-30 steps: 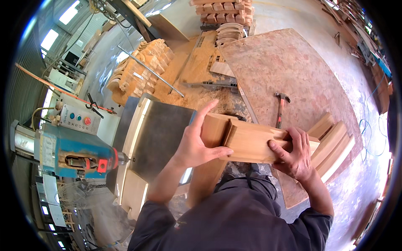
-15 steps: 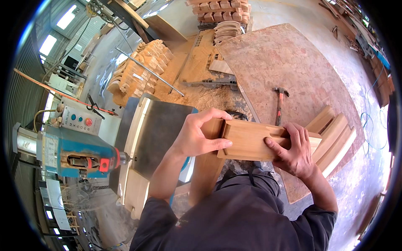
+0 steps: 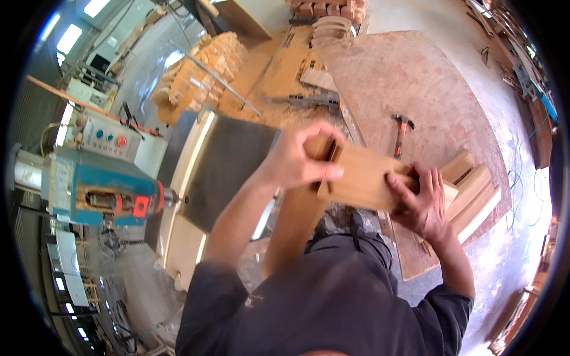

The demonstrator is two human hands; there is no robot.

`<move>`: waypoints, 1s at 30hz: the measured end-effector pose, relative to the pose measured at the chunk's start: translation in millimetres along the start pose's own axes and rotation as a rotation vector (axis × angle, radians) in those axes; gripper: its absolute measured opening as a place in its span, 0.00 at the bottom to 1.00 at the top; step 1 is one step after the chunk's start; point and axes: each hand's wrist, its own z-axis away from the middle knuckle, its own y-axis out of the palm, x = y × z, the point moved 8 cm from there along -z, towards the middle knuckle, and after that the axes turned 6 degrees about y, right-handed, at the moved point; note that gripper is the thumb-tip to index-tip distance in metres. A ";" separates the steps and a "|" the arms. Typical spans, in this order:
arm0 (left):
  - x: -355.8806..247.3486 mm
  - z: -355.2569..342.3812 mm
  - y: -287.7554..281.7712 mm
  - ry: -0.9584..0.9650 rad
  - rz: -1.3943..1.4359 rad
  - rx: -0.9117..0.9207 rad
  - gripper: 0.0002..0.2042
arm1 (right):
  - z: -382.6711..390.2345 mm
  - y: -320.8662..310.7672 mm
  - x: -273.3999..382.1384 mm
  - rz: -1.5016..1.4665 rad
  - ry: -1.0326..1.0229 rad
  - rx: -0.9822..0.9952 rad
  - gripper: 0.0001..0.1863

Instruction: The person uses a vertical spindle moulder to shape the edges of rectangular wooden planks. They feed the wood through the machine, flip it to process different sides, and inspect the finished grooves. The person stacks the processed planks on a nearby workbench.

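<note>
A light brown wooden block (image 3: 362, 178), with a recess at its right end, is held above my lap, tilted with that end lower. My right hand (image 3: 420, 202) grips this recessed end, thumb on top. A longer wooden board (image 3: 297, 222) runs from the block's left end down toward my body. My left hand (image 3: 300, 157) is closed around the place where the board and block meet, thumb on the near side and fingers on the far side. A dark slot shows between the two pieces there. Motion blurs both hands slightly.
At left stands a blue drilling machine (image 3: 107, 190) beside a dark worktable (image 3: 237, 166) with a pale wooden strip along it. A hammer (image 3: 401, 136) and several shaped wooden pieces (image 3: 472, 193) lie on the brown board (image 3: 415, 83) at right. Stacked wooden parts (image 3: 199, 74) stand beyond.
Both hands have turned the block, so its left end sits higher than its right. The dark slot at its left end looks wider. The whole view has shifted slightly.
</note>
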 end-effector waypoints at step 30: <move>194.0 -40.0 42.1 -0.383 0.681 0.081 0.37 | -24.6 98.7 -81.2 -0.140 0.253 0.168 0.53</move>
